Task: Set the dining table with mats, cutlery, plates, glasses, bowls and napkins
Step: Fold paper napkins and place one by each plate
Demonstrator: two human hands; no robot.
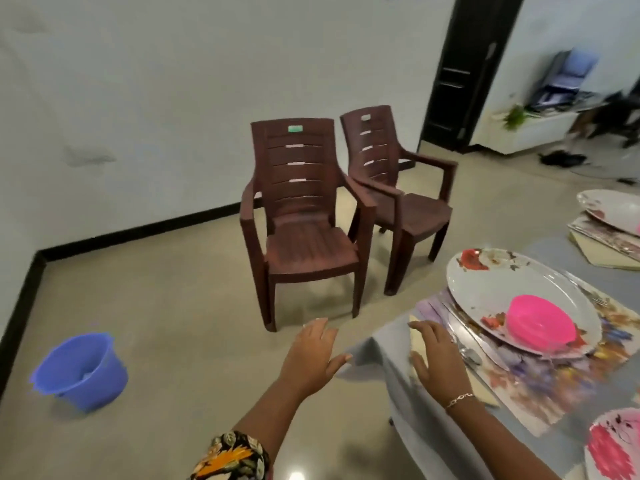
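Observation:
The dining table (398, 393) with a grey cloth fills the lower right. On it lies a floral mat (554, 382) bearing a white flowered plate (491, 292) with a pink bowl (540, 323) inside. A knife and a spoon (471, 355) lie on the mat's left side. My right hand (436, 358) rests flat on a cream napkin (417, 337) at the table's corner. My left hand (315, 355) hovers open over the floor, just left of the table corner. A second place setting's plate (613, 209) sits at the far right, and another flowered plate (613, 448) shows at the bottom right.
Two brown plastic armchairs (304, 220) stand on the tiled floor by the white wall. A blue bucket (79, 372) sits on the floor at the left. A dark doorway (460, 71) and a low shelf with clutter lie beyond at the upper right.

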